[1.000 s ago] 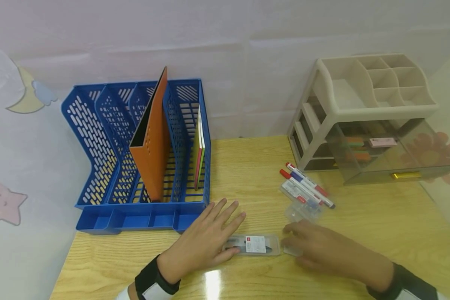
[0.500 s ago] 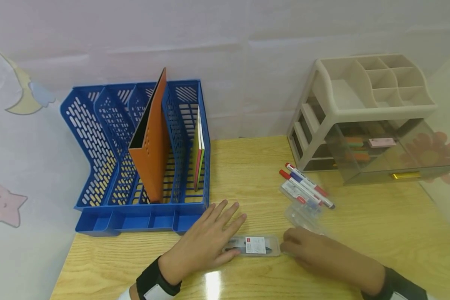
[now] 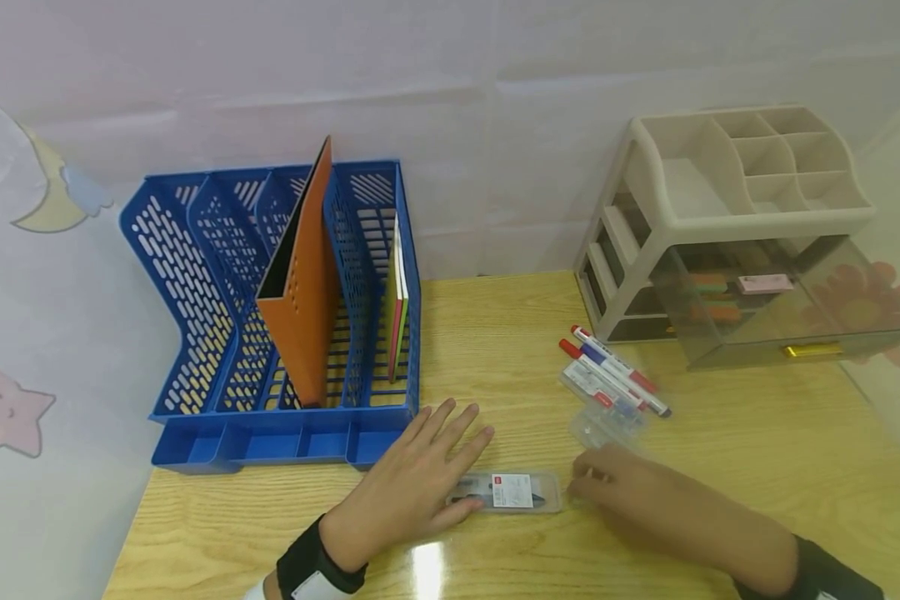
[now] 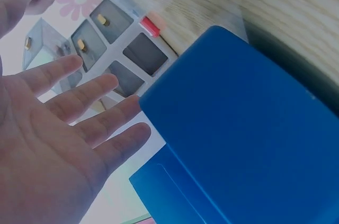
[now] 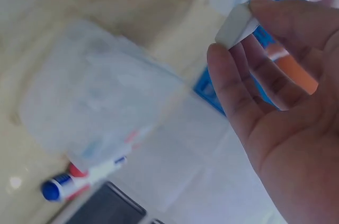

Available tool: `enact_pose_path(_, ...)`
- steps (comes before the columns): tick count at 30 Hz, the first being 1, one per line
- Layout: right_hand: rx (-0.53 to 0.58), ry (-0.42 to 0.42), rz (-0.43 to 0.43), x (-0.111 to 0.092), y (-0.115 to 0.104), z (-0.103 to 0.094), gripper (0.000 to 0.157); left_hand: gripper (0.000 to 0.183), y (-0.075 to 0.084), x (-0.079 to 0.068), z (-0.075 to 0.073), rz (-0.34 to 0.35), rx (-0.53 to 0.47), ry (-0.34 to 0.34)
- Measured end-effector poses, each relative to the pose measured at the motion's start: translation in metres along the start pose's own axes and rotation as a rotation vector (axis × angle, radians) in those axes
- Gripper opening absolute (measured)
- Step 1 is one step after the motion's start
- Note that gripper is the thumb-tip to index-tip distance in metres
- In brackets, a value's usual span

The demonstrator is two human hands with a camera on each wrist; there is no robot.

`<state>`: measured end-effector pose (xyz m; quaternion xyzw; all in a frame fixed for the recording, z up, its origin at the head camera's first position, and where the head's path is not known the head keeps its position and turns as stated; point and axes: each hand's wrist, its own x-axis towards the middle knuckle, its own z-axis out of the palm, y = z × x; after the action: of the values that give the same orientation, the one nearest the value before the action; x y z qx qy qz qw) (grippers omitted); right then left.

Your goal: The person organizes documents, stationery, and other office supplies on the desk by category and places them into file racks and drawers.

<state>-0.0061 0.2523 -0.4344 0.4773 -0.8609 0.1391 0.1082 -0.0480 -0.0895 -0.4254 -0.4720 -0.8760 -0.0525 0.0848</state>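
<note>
In the head view my left hand (image 3: 412, 479) lies with straight, spread fingers over the left end of a clear plastic case (image 3: 547, 492). A white label and dark pen-like items show in the case. The left wrist view shows that palm (image 4: 47, 144) with its fingers extended beside the blue rack. Just right of the case is my right hand (image 3: 637, 496), blurred in the head view. In the right wrist view its thumb and fingertips pinch a small white block, which looks like an eraser (image 5: 235, 27). The fingers mostly hide this eraser from the head camera.
A blue file rack (image 3: 270, 412) holding an orange folder (image 3: 311, 333) and thin booklets (image 3: 397, 308) stands left. Several markers (image 3: 607, 367) and clear packs (image 3: 603, 425) lie beyond my right hand. At back right stands a beige organizer (image 3: 765, 223), one transparent drawer (image 3: 750, 350) pulled out.
My right hand dips nearer the table edge half a second ago, then shifts slightly back up and right, with motion blur. My left hand and the clear case stay in place.
</note>
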Motion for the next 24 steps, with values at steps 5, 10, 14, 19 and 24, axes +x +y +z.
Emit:
enact_pose_path(5, 0.041, 0.010, 0.023, 0.003, -0.003, -0.024, 0.023, 0.077, 0.002, 0.002, 0.001, -0.003, -0.007, 0.010)
enact_pose_path(10, -0.014, 0.070, 0.040, 0.010, -0.010, -0.050, 0.045, 0.078, 0.004, 0.005, 0.002, -0.004, -0.012, -0.018)
enact_pose_path(14, -0.041, 0.139, 0.020, 0.013, -0.011, -0.067, 0.040, 0.078, 0.005, 0.007, 0.001, 0.002, 0.001, -0.032)
enact_pose_path(19, -0.068, 0.196, -0.006, 0.016, -0.011, -0.085, 0.038, 0.076, 0.006, 0.012, -0.001, 0.013, 0.031, -0.013)
enact_pose_path(24, -0.098, 0.243, -0.027, 0.019, -0.008, -0.102, 0.042, 0.077, 0.007, 0.020, -0.002, 0.030, 0.061, 0.025)
